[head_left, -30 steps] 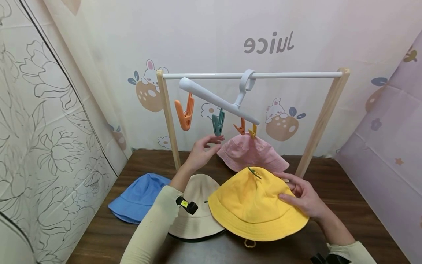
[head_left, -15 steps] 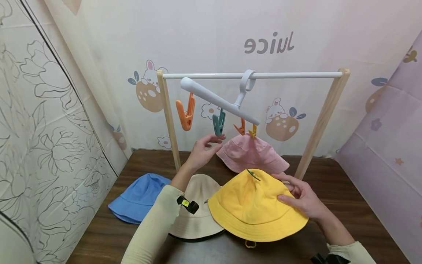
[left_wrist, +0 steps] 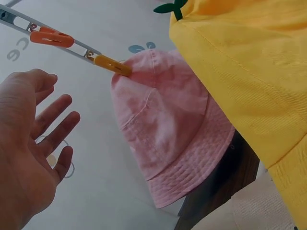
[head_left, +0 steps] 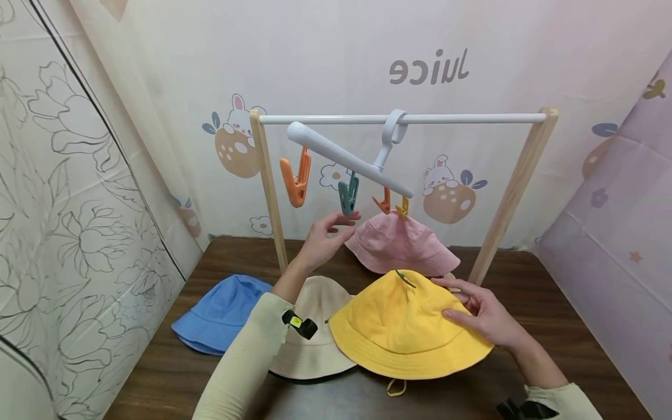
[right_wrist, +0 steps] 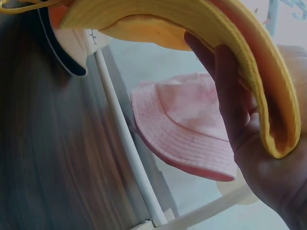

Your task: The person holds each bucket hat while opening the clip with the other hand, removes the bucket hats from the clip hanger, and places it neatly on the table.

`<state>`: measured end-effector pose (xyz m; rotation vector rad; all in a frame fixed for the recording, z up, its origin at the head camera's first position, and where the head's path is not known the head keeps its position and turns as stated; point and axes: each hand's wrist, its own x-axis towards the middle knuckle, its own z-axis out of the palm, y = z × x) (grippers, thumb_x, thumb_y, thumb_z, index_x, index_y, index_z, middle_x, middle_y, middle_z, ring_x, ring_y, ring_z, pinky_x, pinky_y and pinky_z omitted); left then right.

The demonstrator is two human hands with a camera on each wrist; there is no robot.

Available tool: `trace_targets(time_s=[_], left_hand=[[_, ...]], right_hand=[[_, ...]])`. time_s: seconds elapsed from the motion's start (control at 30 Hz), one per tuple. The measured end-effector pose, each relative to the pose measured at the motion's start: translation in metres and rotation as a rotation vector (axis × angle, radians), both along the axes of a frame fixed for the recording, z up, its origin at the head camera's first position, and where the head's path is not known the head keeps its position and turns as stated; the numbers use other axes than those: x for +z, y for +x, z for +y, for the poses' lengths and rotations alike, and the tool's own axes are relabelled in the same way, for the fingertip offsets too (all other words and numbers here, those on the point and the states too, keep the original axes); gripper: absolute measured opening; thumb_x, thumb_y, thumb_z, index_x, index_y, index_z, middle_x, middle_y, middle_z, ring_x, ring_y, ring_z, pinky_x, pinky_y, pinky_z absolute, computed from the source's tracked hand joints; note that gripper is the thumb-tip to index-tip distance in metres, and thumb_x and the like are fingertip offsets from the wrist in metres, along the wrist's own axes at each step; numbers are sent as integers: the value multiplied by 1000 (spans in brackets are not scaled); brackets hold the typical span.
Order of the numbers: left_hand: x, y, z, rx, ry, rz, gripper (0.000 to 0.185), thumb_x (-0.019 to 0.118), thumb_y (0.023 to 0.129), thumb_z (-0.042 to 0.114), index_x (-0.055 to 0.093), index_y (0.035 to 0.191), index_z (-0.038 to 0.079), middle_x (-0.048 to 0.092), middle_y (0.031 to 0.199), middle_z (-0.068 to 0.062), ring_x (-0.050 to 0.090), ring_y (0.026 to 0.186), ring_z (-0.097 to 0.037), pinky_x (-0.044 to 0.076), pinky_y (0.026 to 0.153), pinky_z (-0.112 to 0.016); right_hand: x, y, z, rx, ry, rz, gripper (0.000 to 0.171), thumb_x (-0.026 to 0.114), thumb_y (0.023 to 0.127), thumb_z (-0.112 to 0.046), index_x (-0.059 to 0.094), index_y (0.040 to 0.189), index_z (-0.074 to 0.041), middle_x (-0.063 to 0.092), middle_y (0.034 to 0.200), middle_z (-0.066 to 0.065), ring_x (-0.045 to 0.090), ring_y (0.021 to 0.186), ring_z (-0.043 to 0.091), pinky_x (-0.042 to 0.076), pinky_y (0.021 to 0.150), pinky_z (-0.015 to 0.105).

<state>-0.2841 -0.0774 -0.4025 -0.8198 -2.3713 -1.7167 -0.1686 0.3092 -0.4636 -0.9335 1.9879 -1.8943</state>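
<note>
My right hand (head_left: 485, 315) grips a yellow bucket hat (head_left: 404, 332) at its right side, thumb in front and fingers behind. In the right wrist view, the folded yellow brim (right_wrist: 268, 96) lies between thumb and fingers. My left hand (head_left: 321, 240) is just under a teal clip (head_left: 348, 195) on a white hanger (head_left: 336, 154). Its fingers (left_wrist: 57, 127) are spread and loosely bent, with nothing between them in the left wrist view. Behind the yellow hat, a pink bucket hat (head_left: 399, 245) hangs from a yellow clip (head_left: 402, 208). A green leaf tag tops the yellow hat.
The hanger hooks over a white rod (head_left: 472, 119) on a wooden-legged rack (head_left: 511, 192). Two orange clips (head_left: 296, 181) also hang from it. A beige hat (head_left: 315, 344) and a blue hat (head_left: 226, 315) lie on the dark wooden table (head_left: 152, 385), partly behind my left arm.
The yellow hat has sunk slightly at its crown, still in my right hand, and its brim has tilted a little. My left hand has edged slightly right and is otherwise nearly still.
</note>
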Motion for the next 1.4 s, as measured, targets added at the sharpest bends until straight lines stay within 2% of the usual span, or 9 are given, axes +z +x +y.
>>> trace_targets(time_s=[0.17,0.33,0.47,0.73,0.9,1.07,1.2,1.3,1.4], left_hand=[[1,0,1,-11,1,7,41,66,113,17,65,153,7,72,155,-16,65,146,-37,45,125,-68],[1,0,3,-18,9,4,42,67,113,16,65,153,6,71,155,-17,64,146,-39,43,126,-72],[2,0,3,-17,8,0,42,67,112,16,65,154,6,72,155,-17,64,147,-38,42,127,-72],[3,0,4,-9,-4,-2,43,67,113,17,65,154,8,72,156,-15,64,148,-36,45,126,-65],[2,-1,4,-13,-2,2,43,67,112,17,65,154,8,72,155,-15,64,147,-36,45,125,-66],[2,-2,4,-22,3,8,44,68,112,16,65,155,8,72,155,-15,65,147,-36,45,124,-66],[3,-1,4,-23,4,3,44,68,112,16,65,155,8,72,155,-15,65,147,-36,45,124,-64],[4,-1,5,-24,6,4,44,68,112,17,65,155,7,72,155,-16,65,147,-36,46,124,-64],[4,-1,5,-26,6,6,44,68,112,17,65,155,6,72,155,-16,65,147,-37,46,124,-64]], right_hand=[[-1,-1,3,-14,36,16,67,57,103,24,52,163,-6,86,131,1,88,93,26,69,70,44],[-2,-2,6,-46,105,101,61,59,104,21,49,162,6,87,125,-2,86,79,22,68,61,39],[-3,-2,8,-63,156,149,58,61,105,18,46,161,12,86,127,-6,86,77,18,67,61,37],[-6,-4,12,-155,281,230,56,67,104,13,52,158,11,85,125,-15,84,80,9,66,63,30],[-7,-4,12,-206,344,266,54,71,105,8,56,157,7,84,125,-16,81,88,2,64,68,25],[-8,-2,12,-233,374,262,53,72,105,6,57,156,7,85,127,-6,79,96,-1,62,73,22],[-10,-2,14,-272,421,267,51,74,105,3,60,154,7,85,127,17,78,100,-2,62,75,21],[-11,-2,15,-307,462,291,49,76,105,0,64,151,5,80,129,30,78,104,-5,62,78,19],[-12,-2,15,-340,494,312,45,77,104,-1,68,148,2,78,132,30,76,105,-7,62,80,18]])
